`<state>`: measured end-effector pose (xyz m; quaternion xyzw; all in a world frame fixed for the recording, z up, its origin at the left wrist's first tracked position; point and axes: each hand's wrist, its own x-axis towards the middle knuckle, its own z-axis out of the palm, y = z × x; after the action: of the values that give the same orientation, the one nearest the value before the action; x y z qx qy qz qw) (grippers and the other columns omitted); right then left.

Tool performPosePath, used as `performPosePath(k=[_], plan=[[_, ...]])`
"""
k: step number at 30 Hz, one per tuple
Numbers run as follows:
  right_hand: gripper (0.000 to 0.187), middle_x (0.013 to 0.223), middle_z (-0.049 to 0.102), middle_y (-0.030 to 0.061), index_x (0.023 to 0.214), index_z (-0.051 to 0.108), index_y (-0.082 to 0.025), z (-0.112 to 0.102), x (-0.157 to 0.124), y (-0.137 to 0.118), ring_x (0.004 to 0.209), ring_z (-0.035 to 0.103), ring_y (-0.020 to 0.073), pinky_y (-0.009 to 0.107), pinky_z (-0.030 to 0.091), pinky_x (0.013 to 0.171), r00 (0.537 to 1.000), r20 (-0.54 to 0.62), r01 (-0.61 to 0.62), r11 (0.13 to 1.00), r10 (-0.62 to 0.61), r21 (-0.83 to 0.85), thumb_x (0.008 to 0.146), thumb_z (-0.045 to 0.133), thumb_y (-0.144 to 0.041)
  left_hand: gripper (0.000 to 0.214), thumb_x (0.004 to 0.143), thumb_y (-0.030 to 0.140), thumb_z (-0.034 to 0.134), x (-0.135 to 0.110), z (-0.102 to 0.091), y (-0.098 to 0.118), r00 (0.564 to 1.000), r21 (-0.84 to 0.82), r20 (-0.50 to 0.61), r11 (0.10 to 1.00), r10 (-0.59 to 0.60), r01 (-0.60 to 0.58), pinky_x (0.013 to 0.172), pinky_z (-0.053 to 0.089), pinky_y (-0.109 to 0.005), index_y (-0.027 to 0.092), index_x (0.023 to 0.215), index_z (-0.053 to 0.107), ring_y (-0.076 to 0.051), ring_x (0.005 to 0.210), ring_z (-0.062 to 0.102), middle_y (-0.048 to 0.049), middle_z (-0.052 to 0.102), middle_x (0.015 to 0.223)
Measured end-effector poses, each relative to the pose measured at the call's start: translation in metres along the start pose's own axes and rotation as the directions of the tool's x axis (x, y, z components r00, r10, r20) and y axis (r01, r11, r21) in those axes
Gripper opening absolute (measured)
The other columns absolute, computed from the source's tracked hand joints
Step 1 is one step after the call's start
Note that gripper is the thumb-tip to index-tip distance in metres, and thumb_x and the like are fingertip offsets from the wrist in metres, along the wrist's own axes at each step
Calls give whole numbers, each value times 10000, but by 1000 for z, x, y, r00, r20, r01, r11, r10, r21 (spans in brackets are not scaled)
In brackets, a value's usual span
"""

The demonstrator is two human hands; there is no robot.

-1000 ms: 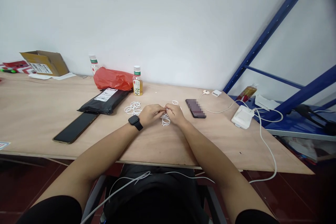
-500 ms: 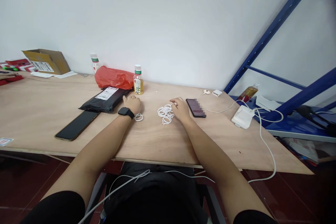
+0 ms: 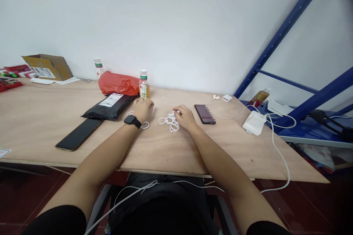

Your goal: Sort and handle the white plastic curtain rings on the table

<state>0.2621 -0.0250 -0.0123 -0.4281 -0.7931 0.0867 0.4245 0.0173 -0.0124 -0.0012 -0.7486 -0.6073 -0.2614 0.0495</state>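
A small pile of thin white plastic rings (image 3: 168, 120), some with little tabs, lies mid-table. My right hand (image 3: 185, 117) is at the pile's right side, thumb and forefinger pinched at a ring on its upper edge. To the left, my left hand (image 3: 143, 111), with a black smartwatch (image 3: 132, 120) on the wrist, hovers low over the wood with its fingers curled in. What those fingers hold, if anything, is hidden. A few more white rings (image 3: 145, 125) lie by that wrist, partly covered by the hand.
Behind my left hand stands a drink bottle (image 3: 143, 85), beside a red plastic bag (image 3: 118, 83) and a black parcel (image 3: 109, 106). One phone (image 3: 79, 134) lies left, another phone (image 3: 204, 114) right. A white charger (image 3: 254, 123) with a cable sits near the right edge.
My left hand has shifted slightly right, and its fingers, stretched out before, are curled now. My right hand has moved a little left into the pile, and the rings there have spread left.
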Motion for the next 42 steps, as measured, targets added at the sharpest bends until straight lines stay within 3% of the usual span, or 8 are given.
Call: performPosePath(k=[5,8,15,23,27,31,36,42], plan=[[205,991,715,65,1031,699,-192,2,0,-5,909,638,186,303,467,815,1000,26,5,998,-6,55,900,557,-259,190,922,277,530,-6,2,25,925,-310,-205,875,319,-371,869,452,-374,204,912,706,-208,890,648,-64,741,920],[219,987,715,67,1052,687,-189,3,-1,-9,918,637,187,299,459,811,996,86,31,996,-38,82,923,538,-284,152,906,265,566,-14,3,38,875,-370,-260,795,409,-481,821,472,-350,206,890,706,-181,819,652,-45,739,856],[221,871,713,51,891,702,-187,4,-1,-16,828,630,179,285,443,761,989,129,66,994,-77,89,845,488,-159,122,877,238,600,-21,9,49,854,-402,-299,755,426,-518,787,484,-338,202,831,707,-169,778,663,-36,746,815],[242,681,683,11,749,720,-186,11,1,-18,616,583,149,250,421,603,990,35,-139,980,135,139,703,490,-123,107,856,208,600,-22,18,53,848,-348,-299,777,438,-524,852,471,-348,209,818,700,-162,833,665,-29,750,854],[314,741,720,20,780,740,-192,11,2,-15,692,643,160,253,471,657,985,18,-169,962,169,212,723,445,-102,136,891,247,579,-21,13,57,885,-333,-236,823,400,-461,909,448,-378,218,865,710,-172,864,662,-31,753,895],[333,885,741,38,873,740,-210,5,3,-5,848,663,191,301,491,789,984,-74,-155,985,161,72,773,438,-112,235,915,332,551,-14,0,45,918,-289,-206,875,340,-389,960,429,-404,216,1041,712,-220,1035,620,-71,721,1093],[261,909,714,50,782,715,-216,-2,4,13,871,643,201,325,486,814,978,-107,-183,982,177,-49,760,472,-122,292,884,262,474,-2,-21,7,997,54,-39,997,64,-61,1057,272,-560,213,878,761,-315,1134,535,-108,683,1147],[252,866,705,42,773,706,-216,-1,3,10,824,641,186,307,488,789,981,-136,-138,990,136,-3,760,475,-115,377,796,429,528,-2,-23,-10,927,309,365,950,-82,-38,1014,225,-613,165,910,772,-399,1148,505,-197,673,1144]])
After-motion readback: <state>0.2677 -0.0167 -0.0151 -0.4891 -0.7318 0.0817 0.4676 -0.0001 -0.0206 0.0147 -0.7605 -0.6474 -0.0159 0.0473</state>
